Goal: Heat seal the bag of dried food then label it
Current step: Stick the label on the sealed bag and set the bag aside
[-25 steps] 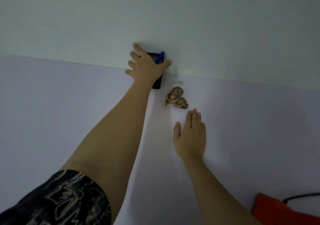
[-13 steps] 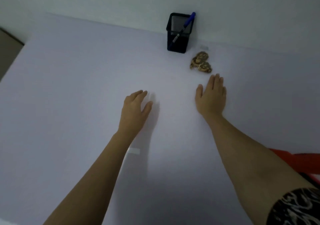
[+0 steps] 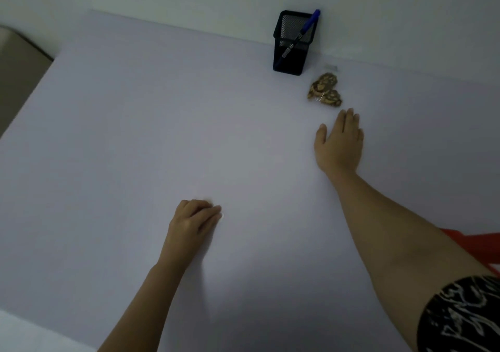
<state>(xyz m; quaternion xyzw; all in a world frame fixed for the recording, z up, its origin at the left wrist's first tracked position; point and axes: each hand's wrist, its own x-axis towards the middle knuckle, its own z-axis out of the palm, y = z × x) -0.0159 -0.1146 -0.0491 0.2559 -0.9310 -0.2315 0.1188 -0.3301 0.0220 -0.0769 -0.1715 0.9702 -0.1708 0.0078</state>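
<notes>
Clear plastic bag of brown dried food [image 3: 324, 90] lying flat at far right of the pale lilac tabletop [image 3: 135, 135], close to the wall, just right of and slightly nearer than the black wire-mesh pen holder [image 3: 290, 43]. Blue pen [image 3: 299, 37] leaning inside that holder, cap end up and to the right. Bag's clear mouth edge pointing far, toward the wall; brown contents bunched at the near end; long axis running roughly near-to-far with a slight tilt left.

Right hand [image 3: 338, 143] palm-down and flat on the table, fingers held together and straight, thumb out to the left, gripping nothing. Fingertips just short of the bag's near edge, apart from it, bag lying directly beyond them and a touch to the left. Clearly the nearer hand for a pickup: a short slide forward, no crossing over.

Left hand [image 3: 193, 223] well apart, near-centre, fingers curled down against the surface; something small and white possibly under the fingertips, too blurred to tell.

Red object [image 3: 479, 246] at near right edge, mostly hidden behind the right forearm. No sealer identifiable in view. Sealing judged not yet begun.
</notes>
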